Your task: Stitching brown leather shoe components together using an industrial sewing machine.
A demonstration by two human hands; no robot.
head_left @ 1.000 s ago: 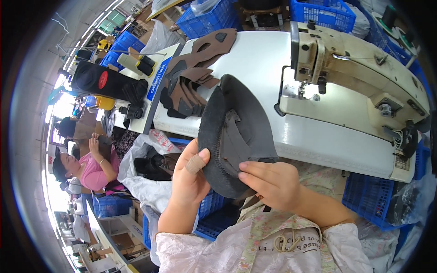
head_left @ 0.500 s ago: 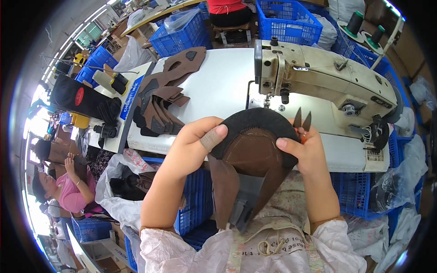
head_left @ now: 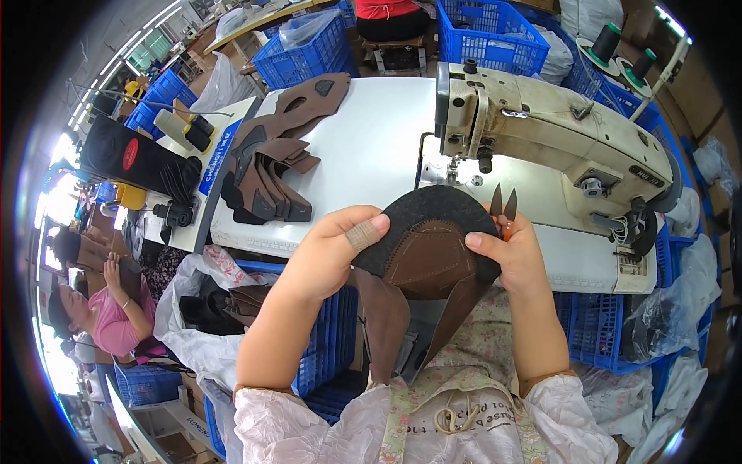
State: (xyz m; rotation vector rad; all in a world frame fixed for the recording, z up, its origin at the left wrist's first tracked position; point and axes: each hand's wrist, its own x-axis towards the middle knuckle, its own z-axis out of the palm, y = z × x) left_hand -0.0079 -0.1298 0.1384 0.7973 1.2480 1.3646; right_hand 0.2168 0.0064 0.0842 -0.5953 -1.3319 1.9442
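Both my hands hold a brown shoe upper (head_left: 429, 259) in front of the sewing machine, its curved black end up and two brown flaps hanging down. My left hand (head_left: 338, 246), with a tan bandage round the thumb, grips the left side of the black edge. On the right side, my right hand (head_left: 519, 255) pinches the edge with the thumb on top. Orange-handled thread snips (head_left: 504, 207) also sit in that hand, blades pointing up and away. Light stitching runs over the brown panel. The fingers under the upper are hidden.
Beyond the upper stands a sewing machine (head_left: 553, 139) on a white table (head_left: 371, 131). Brown cut pieces (head_left: 274, 170) lie stacked at its left. Blue crates (head_left: 495, 39) stand behind and below. A white sack (head_left: 193, 317) holds dark pieces. A person in pink (head_left: 124, 325) sits at left.
The upper stays in both hands and is tilted slightly, its black end turned a little. My right hand and the snips have shifted slightly left. The whole view has moved a little.
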